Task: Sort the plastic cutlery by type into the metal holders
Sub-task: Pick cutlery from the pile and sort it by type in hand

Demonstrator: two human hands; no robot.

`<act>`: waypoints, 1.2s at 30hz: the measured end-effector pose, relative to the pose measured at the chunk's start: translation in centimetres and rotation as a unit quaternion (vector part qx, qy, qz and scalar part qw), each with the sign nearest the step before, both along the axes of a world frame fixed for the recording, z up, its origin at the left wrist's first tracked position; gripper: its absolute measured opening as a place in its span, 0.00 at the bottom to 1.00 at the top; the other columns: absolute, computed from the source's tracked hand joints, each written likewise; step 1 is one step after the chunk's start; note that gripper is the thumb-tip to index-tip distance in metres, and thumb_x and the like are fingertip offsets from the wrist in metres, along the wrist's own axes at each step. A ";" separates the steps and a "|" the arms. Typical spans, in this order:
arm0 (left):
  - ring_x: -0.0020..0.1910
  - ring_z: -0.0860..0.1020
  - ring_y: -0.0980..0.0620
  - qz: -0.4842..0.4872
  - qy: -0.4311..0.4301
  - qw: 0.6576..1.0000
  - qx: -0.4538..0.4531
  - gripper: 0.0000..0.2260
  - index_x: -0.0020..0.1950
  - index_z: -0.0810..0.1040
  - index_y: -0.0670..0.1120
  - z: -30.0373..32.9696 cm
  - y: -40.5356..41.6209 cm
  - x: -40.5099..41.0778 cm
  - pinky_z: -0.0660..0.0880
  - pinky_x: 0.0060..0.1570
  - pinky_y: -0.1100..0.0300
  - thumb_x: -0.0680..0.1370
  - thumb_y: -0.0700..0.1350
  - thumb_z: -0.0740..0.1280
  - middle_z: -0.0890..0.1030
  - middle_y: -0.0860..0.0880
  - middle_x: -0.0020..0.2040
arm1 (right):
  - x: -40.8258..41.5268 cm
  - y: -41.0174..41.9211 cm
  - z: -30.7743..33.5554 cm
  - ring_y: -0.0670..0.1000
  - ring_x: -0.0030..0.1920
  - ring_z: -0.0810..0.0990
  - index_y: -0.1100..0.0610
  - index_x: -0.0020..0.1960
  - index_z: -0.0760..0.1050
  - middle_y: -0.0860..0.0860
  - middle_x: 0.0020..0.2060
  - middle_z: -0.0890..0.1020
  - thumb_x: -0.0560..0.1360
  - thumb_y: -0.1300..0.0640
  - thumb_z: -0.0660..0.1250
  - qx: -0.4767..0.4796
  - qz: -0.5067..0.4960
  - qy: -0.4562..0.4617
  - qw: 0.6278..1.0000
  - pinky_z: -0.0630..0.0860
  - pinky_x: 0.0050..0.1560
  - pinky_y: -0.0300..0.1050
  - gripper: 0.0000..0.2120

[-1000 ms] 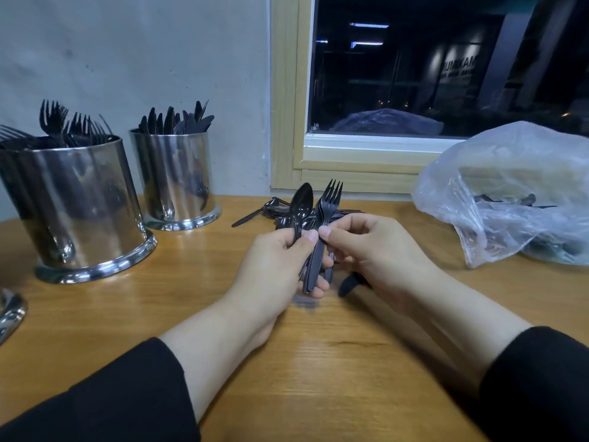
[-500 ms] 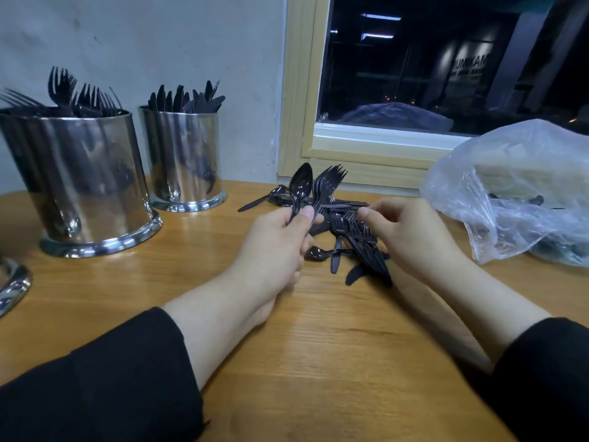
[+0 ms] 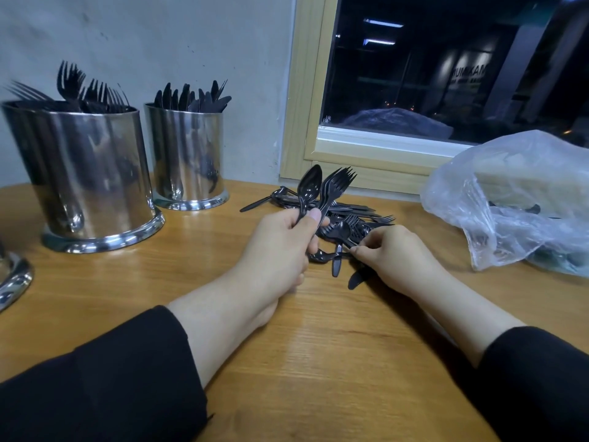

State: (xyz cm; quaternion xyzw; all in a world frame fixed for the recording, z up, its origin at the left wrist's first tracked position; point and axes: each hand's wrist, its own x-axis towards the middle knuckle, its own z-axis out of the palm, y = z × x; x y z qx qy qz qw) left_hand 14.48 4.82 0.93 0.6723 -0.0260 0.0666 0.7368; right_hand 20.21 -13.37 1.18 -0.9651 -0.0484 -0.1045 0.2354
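— Since half a second ago our right hand (image 3: 393, 253) has dropped from the far side of the loose cutlery pile (image 3: 353, 218) to its near edge, while our left hand (image 3: 280, 247) has kept its bundle upright in the same place.

— Agreed. We see the left hand's fingers and thumb curled round the handles of a black spoon (image 3: 308, 186) and at least 2 black forks (image 3: 339, 183), heads up. How many forks exactly, we cannot tell.

— And the right hand's fingertips pinch a thin black handle at the pile's near edge. Whether it belongs to a spoon, fork or knife, we cannot tell.

— Where are the holders?

— We have 2 full ones at the left, near the wall: the nearer, larger fork holder (image 3: 86, 173) bristling with fork heads, and behind it the knife holder (image 3: 188, 154) with knife blades showing. Only the base of a third holder (image 3: 12, 279) shows, at the left edge of the view.

— Any writing?

— Only reversed lettering in the window (image 3: 446, 74), dim, something like "NUMKAM"; we cannot read it surely. The cutlery and holders carry no legible marks.

— Room on the table (image 3: 318, 362)?

— Bare wood lies between the fork holder and our left forearm, and in front of both sleeves. On the right a clear plastic bag (image 3: 516, 199) sits just beside the pile, with dark cutlery inside. The pile itself lies close to the window frame at the table's far edge.
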 end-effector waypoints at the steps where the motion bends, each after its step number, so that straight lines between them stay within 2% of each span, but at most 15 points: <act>1: 0.24 0.62 0.55 0.001 -0.002 1.000 -0.003 0.13 0.56 0.81 0.45 0.0 0.0 0.0 0.57 0.25 0.63 0.85 0.52 0.62 0.72 0.54 0.31 | 0.0 0.0 0.1 0.48 0.38 0.78 0.53 0.40 0.81 0.47 0.33 0.82 0.76 0.49 0.70 0.015 -0.002 -0.002 1.000 0.69 0.35 0.43 0.10; 6: 0.25 0.64 0.56 0.013 -0.010 1.000 -0.017 0.12 0.55 0.82 0.47 0.0 0.1 0.0 0.60 0.25 0.61 0.85 0.51 0.62 0.72 0.53 0.32 | -0.1 -0.6 0.8 0.45 0.28 0.74 0.57 0.40 0.80 0.47 0.28 0.78 0.77 0.51 0.70 0.129 -0.013 -0.034 0.991 0.67 0.30 0.41 0.11; 9: 0.26 0.66 0.56 0.031 -0.019 0.999 -0.030 0.11 0.55 0.82 0.45 -0.1 0.1 0.1 0.64 0.24 0.63 0.85 0.49 0.62 0.73 0.52 0.33 | -0.6 -0.6 1.2 0.44 0.30 0.76 0.58 0.42 0.81 0.47 0.30 0.79 0.78 0.50 0.70 0.253 0.006 -0.044 0.967 0.70 0.35 0.38 0.12; 12: 0.27 0.70 0.56 0.044 -0.024 0.998 -0.024 0.11 0.54 0.82 0.45 -0.2 0.1 0.3 0.69 0.25 0.63 0.85 0.48 0.62 0.74 0.51 0.34 | -1.4 0.3 1.7 0.50 0.35 0.77 0.58 0.43 0.80 0.50 0.35 0.81 0.79 0.51 0.70 0.410 0.083 0.009 0.908 0.75 0.39 0.44 0.11; 14: 0.29 0.72 0.55 0.045 -0.020 0.998 -0.035 0.11 0.53 0.82 0.45 -0.2 0.0 0.4 0.72 0.26 0.62 0.85 0.48 0.63 0.74 0.50 0.34 | -1.9 1.1 1.7 0.50 0.34 0.73 0.60 0.45 0.77 0.53 0.32 0.75 0.79 0.55 0.69 0.496 0.155 0.064 0.852 0.74 0.38 0.43 0.08; 16: 0.31 0.74 0.53 0.036 -0.018 0.998 -0.056 0.11 0.54 0.82 0.43 -0.1 0.0 0.4 0.76 0.29 0.61 0.85 0.47 0.63 0.75 0.49 0.34 | -2.4 1.8 1.6 0.49 0.33 0.71 0.60 0.47 0.76 0.51 0.31 0.73 0.79 0.56 0.69 0.495 0.197 0.094 0.841 0.68 0.40 0.44 0.07; 19: 0.35 0.79 0.48 0.019 -0.017 0.997 -0.074 0.12 0.54 0.82 0.42 -0.1 -0.1 0.1 0.80 0.34 0.58 0.85 0.48 0.63 0.75 0.47 0.36 | -2.9 2.7 1.3 0.51 0.36 0.74 0.57 0.43 0.77 0.53 0.33 0.78 0.78 0.56 0.70 0.482 0.217 0.116 0.841 0.67 0.40 0.45 0.07; 21: 0.37 0.82 0.43 -0.001 -0.018 0.996 -0.082 0.14 0.54 0.80 0.37 0.1 -0.2 -0.1 0.80 0.34 0.56 0.85 0.48 0.63 0.77 0.43 0.37 | -3.3 3.1 1.1 0.52 0.37 0.75 0.57 0.43 0.78 0.56 0.37 0.81 0.78 0.56 0.70 0.480 0.221 0.125 0.840 0.67 0.41 0.46 0.07; 23: 0.36 0.83 0.44 -0.019 -0.015 0.997 -0.073 0.16 0.55 0.78 0.34 0.2 -0.4 -0.4 0.81 0.33 0.55 0.85 0.48 0.62 0.81 0.41 0.38 | -3.4 3.3 0.8 0.51 0.35 0.74 0.57 0.42 0.79 0.54 0.35 0.81 0.78 0.56 0.71 0.491 0.217 0.129 0.834 0.67 0.43 0.51 0.08; 25: 0.36 0.82 0.45 -0.032 -0.004 0.996 -0.077 0.15 0.55 0.80 0.36 0.3 -0.6 -0.7 0.84 0.36 0.53 0.85 0.48 0.63 0.83 0.41 0.38 | -3.4 3.5 0.7 0.52 0.33 0.73 0.58 0.41 0.79 0.54 0.31 0.78 0.77 0.55 0.72 0.503 0.204 0.133 0.829 0.65 0.46 0.55 0.08; 27: 0.34 0.81 0.46 -0.040 0.011 0.995 -0.087 0.13 0.54 0.80 0.39 0.4 -0.6 -0.9 0.84 0.36 0.54 0.84 0.49 0.64 0.84 0.42 0.37 | -3.4 3.5 0.6 0.53 0.33 0.72 0.58 0.41 0.79 0.54 0.30 0.76 0.77 0.55 0.73 0.510 0.201 0.135 0.825 0.66 0.45 0.55 0.08; 29: 0.30 0.79 0.48 -0.044 0.020 0.995 -0.091 0.12 0.52 0.80 0.41 0.5 -0.6 -0.9 0.78 0.27 0.59 0.84 0.50 0.64 0.83 0.44 0.36 | -3.5 3.4 0.6 0.52 0.34 0.71 0.57 0.40 0.79 0.53 0.31 0.76 0.76 0.55 0.73 0.502 0.198 0.125 0.832 0.67 0.41 0.50 0.09; 31: 0.26 0.72 0.52 -0.042 0.024 0.995 -0.083 0.11 0.48 0.78 0.44 0.5 -0.6 -0.8 0.67 0.22 0.62 0.84 0.50 0.64 0.79 0.47 0.35 | -3.5 3.4 0.6 0.50 0.35 0.70 0.55 0.39 0.78 0.53 0.34 0.78 0.76 0.53 0.73 0.486 0.191 0.112 0.845 0.65 0.38 0.46 0.09; 33: 0.25 0.65 0.54 -0.043 0.028 0.995 -0.083 0.11 0.49 0.76 0.44 0.4 -0.5 -0.7 0.59 0.23 0.64 0.84 0.51 0.64 0.75 0.49 0.35 | -3.4 3.2 0.7 0.51 0.36 0.68 0.54 0.38 0.78 0.55 0.35 0.76 0.75 0.52 0.74 0.483 0.187 0.108 0.848 0.63 0.37 0.45 0.10; 36: 0.25 0.61 0.56 -0.058 0.039 0.994 -0.080 0.10 0.52 0.76 0.45 0.3 -0.4 -0.6 0.56 0.23 0.65 0.84 0.51 0.64 0.72 0.50 0.34 | -2.8 2.6 1.0 0.54 0.37 0.69 0.53 0.38 0.77 0.54 0.32 0.70 0.74 0.48 0.75 0.501 0.180 0.100 0.840 0.62 0.38 0.47 0.12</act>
